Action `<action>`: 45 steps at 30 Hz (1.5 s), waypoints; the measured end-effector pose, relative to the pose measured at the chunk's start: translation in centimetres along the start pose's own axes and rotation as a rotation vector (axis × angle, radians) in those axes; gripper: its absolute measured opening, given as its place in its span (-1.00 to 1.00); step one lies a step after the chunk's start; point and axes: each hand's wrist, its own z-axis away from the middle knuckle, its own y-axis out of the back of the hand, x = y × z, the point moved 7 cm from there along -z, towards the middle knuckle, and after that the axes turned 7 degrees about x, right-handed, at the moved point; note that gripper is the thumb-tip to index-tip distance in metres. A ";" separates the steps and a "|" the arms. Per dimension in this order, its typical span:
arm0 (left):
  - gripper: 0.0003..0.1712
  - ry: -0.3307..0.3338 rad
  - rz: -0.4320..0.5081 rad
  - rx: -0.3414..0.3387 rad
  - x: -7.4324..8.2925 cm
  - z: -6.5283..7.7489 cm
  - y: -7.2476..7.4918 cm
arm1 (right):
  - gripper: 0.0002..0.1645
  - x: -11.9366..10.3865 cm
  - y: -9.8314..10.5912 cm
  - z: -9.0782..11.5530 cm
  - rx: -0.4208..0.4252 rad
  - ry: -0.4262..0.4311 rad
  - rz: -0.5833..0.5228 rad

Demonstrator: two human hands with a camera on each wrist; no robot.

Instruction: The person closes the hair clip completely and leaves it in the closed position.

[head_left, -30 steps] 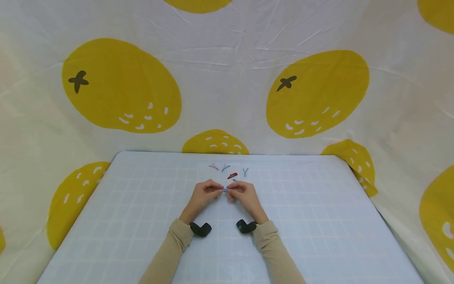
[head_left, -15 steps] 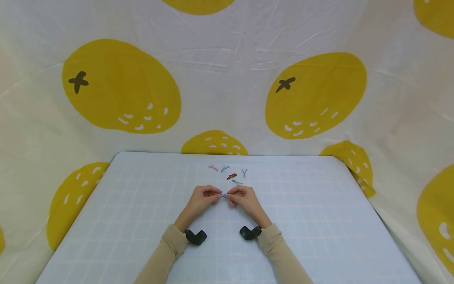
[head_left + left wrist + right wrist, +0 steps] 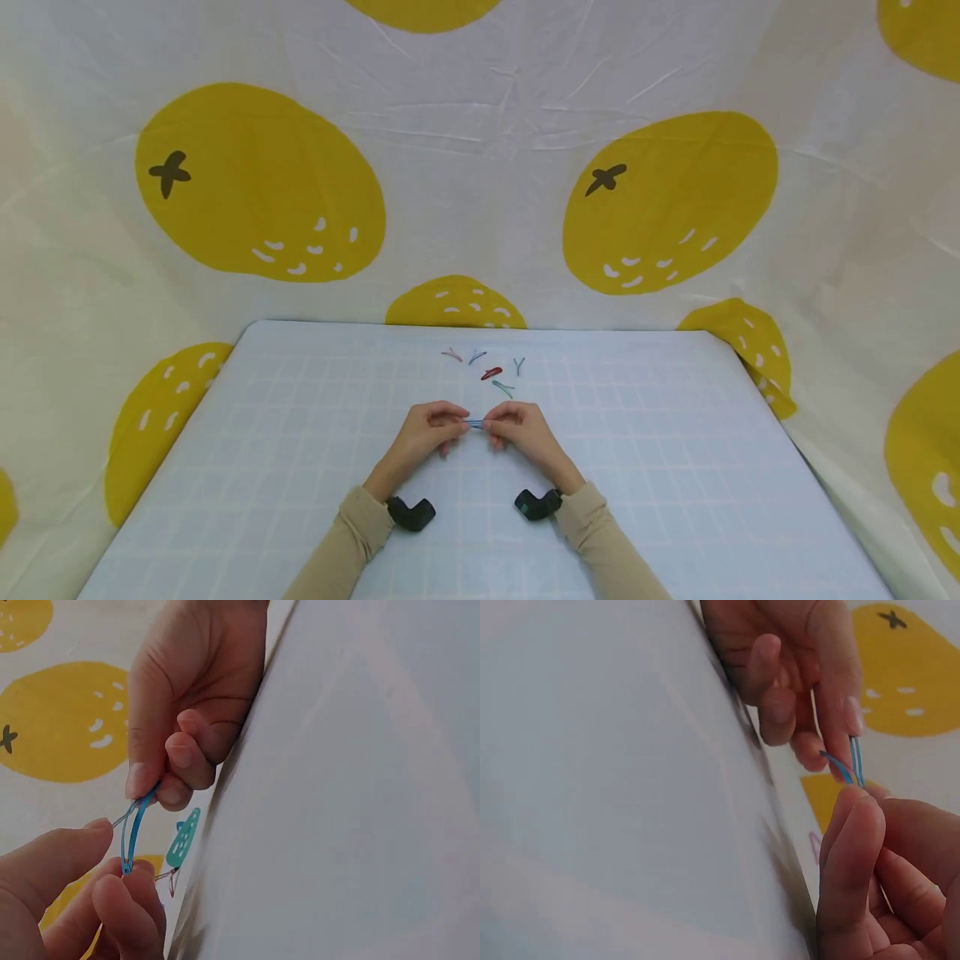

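Observation:
A blue snap hair clip [image 3: 475, 424] spans the gap between my two hands above the middle of the table. My left hand [image 3: 425, 433] pinches one end between thumb and fingertips, and my right hand [image 3: 525, 432] pinches the other. In the left wrist view the clip [image 3: 135, 831] shows its thin strips standing apart; the right wrist view also shows a strip of the clip [image 3: 845, 772] bent away from the others. Fingertips cover both ends. Just beyond the hands lies a teal hair clip [image 3: 502, 387], its arms spread, with a red hair clip [image 3: 491, 373] behind it.
Farther back on the white gridded table [image 3: 675, 467] lie a pink clip [image 3: 452, 355], a blue clip [image 3: 477, 357] and a blue-grey Y-shaped clip [image 3: 519, 366]. A fruit-print curtain [image 3: 480, 208] hangs behind the far edge. Black wrist cameras [image 3: 411, 514] sit below the hands.
Both hands have drawn back toward me with the blue hair clip between them. The teal hair clip, mostly hidden behind the right hand before, now shows whole. The other clips lie as before.

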 end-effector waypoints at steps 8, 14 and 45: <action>-0.70 -0.075 -0.073 0.010 0.0 -0.1 0.1 | -0.82 0.0 0.0 0.1 0.009 0.001 -0.027; -0.73 -0.107 -0.129 0.027 0.2 0.0 -0.1 | -0.80 0.0 0.1 0.1 -0.004 0.021 -0.050; -0.78 -0.070 -0.141 0.020 0.0 0.1 -0.1 | -0.83 -3.0 -0.7 1.2 -0.052 0.014 0.003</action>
